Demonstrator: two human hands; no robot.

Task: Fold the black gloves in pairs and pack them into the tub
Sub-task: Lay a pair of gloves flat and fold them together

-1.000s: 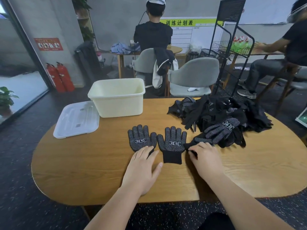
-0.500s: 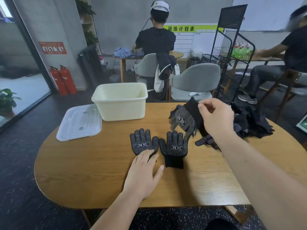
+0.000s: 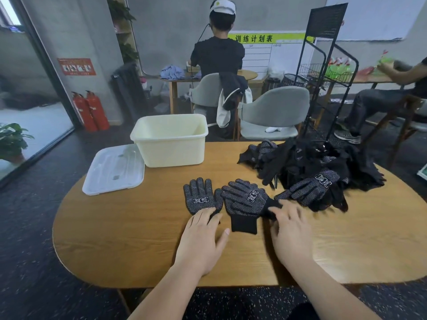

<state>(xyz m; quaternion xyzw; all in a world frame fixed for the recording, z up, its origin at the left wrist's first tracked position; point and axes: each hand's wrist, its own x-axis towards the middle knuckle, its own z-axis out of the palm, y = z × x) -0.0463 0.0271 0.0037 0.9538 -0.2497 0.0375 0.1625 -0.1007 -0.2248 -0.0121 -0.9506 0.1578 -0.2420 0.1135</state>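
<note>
On the wooden table (image 3: pixel 138 239) a black dotted glove (image 3: pixel 198 197) lies flat, palm up. My left hand (image 3: pixel 203 236) rests flat with its fingertips on that glove's cuff. Right beside it a second glove, seen by its cuff (image 3: pixel 243 225), lies under a third glove (image 3: pixel 245 199) laid slantwise across it. My right hand (image 3: pixel 291 232), slightly blurred, touches the third glove's cuff with extended fingers. A heap of black gloves (image 3: pixel 323 167) sits at the right rear. The cream tub (image 3: pixel 171 148) stands behind, and no gloves show inside it.
The tub's clear lid (image 3: pixel 113 169) lies left of the tub near the table's left edge. Grey chairs (image 3: pixel 272 114) and a black wire rack (image 3: pixel 323 72) stand behind the table. Two people sit at tables further back.
My right hand lifted a glove from the heap, carried it over and laid it slantwise on the second flat glove. My left hand stayed on the left glove's cuff.
</note>
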